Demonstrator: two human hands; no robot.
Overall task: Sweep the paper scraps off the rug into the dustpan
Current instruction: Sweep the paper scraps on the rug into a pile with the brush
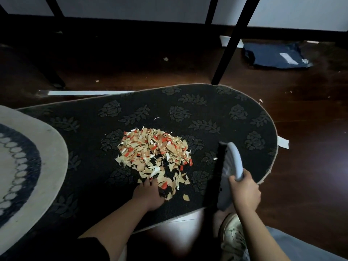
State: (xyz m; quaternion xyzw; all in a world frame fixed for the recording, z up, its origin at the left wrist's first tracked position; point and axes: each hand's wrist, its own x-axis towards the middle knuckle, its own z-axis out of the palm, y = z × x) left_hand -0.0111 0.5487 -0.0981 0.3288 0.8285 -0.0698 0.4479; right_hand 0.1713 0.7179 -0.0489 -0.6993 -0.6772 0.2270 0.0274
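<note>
Dark wooden floor under a black oval rug [235, 117] with raised rose patterns, scraps heaped at its middle.

At nine o'clock a cream round mat with a blue ring [28, 147] overlaps the rug. My left hand [148, 194] rests fingers-down at the heap's six o'clock edge, fingertips touching the tan, red and white paper scraps [150, 149]; I cannot tell whether it pinches any. At the heap's four o'clock my right hand [244, 191] is wrapped round the pale grey plastic handle of a hand brush with black bristles [228, 166]. No dustpan shows. I judge the scraps feather-light and clingy on pile, so short gentle strokes, gripping the handle low.
</note>
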